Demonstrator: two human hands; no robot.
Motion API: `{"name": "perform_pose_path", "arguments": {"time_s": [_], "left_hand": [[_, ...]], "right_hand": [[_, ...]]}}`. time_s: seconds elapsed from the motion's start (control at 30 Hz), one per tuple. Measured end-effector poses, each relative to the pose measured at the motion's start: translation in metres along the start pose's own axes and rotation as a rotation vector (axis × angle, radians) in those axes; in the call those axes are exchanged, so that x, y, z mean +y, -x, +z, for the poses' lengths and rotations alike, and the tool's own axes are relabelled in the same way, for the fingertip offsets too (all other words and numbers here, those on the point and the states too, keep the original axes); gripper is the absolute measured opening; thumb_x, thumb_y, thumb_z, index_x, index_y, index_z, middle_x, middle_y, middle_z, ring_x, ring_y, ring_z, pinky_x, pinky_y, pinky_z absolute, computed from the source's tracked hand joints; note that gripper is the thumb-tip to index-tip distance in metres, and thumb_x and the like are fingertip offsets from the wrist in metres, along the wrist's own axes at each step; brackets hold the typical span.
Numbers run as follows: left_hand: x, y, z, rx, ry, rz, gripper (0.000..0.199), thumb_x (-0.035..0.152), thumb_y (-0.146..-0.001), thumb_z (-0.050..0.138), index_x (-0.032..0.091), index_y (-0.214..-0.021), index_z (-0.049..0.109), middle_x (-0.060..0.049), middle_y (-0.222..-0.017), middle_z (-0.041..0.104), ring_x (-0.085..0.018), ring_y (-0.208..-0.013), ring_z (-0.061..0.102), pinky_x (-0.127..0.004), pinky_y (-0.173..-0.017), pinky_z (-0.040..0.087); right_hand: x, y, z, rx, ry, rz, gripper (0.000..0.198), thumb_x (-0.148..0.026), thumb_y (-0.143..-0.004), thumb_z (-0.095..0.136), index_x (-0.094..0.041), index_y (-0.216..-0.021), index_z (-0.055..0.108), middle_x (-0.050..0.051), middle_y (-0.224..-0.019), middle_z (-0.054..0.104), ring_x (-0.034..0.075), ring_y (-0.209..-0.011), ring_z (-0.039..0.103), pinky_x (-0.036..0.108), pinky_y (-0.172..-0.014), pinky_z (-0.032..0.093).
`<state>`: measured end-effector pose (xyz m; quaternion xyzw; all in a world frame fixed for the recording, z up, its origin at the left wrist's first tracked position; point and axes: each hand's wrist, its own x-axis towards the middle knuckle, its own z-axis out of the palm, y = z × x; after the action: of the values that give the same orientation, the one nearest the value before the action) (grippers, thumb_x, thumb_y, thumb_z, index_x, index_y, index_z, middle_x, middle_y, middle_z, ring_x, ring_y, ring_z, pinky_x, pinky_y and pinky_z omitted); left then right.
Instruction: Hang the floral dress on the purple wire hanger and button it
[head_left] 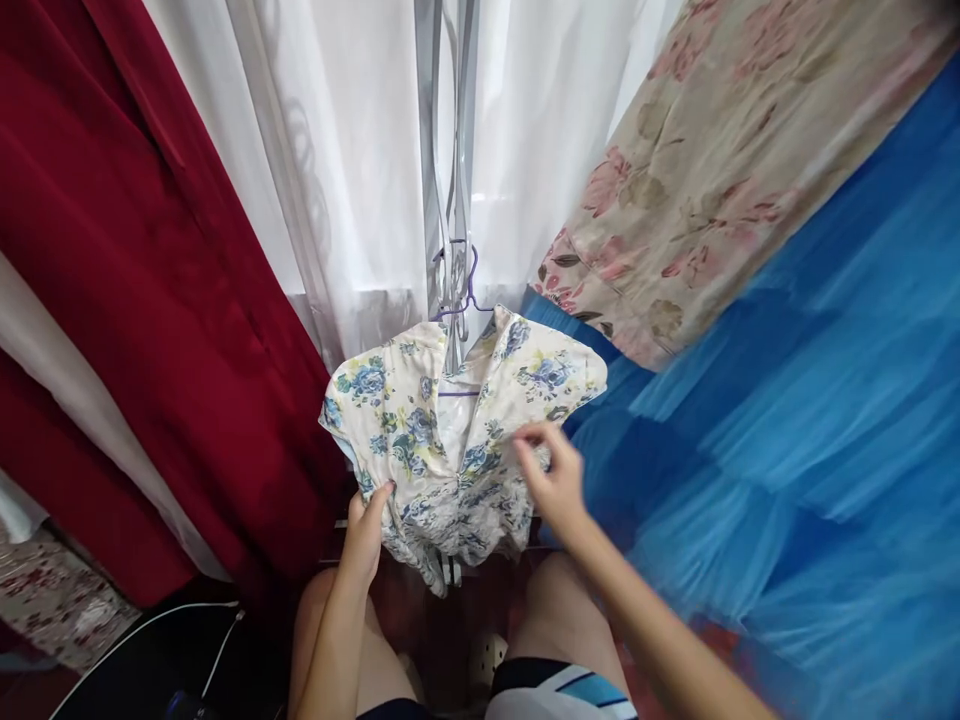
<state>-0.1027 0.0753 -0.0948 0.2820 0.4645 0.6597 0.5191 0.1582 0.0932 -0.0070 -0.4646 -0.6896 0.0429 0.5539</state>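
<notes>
I watch a white fabric blouse with blue flowers (459,485) on a thin purple hanger (473,292), just below centre toward six o'clock, my left hand (366,530) pinching its side at eight, my right hand (553,478) curled at four, its grip unclear.

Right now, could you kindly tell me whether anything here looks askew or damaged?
Nothing stands out: the floral blouse hangs roughly level on its purple hanger, without visible tears or stains; its lower part looks bunched.

Room opens between the knees (559,592), while blue fabric (757,440) flanks the right hand (553,478).
</notes>
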Motion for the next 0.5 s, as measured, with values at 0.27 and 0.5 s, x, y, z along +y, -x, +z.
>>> {"name": "perform_pose_path", "arguments": {"time_s": [0.27,0.5], "left_hand": [[0.014,0.017,0.014,0.026,0.128,-0.06,0.039,0.026,-0.079,0.071,0.018,-0.117,0.064,-0.009,-0.116,0.071,-0.026,-0.116,0.063,-0.04,-0.104,0.046],[0.013,0.027,0.012,0.067,-0.003,0.079,0.039,0.03,-0.082,0.068,0.02,-0.119,0.059,-0.01,-0.12,0.066,-0.027,-0.117,0.061,-0.041,-0.101,0.046]], "right_hand": [[-0.014,0.04,0.085,-0.44,-0.183,0.337,0.02,-0.04,-0.087,0.06,-0.02,-0.085,0.058,0.003,-0.076,0.068,0.017,-0.063,0.059,0.028,-0.059,0.04],[-0.006,0.043,0.077,-0.435,-0.376,0.415,0.024,-0.037,-0.09,0.054,-0.02,-0.073,0.052,0.001,-0.066,0.058,0.015,-0.058,0.051,0.027,-0.057,0.037]]}}
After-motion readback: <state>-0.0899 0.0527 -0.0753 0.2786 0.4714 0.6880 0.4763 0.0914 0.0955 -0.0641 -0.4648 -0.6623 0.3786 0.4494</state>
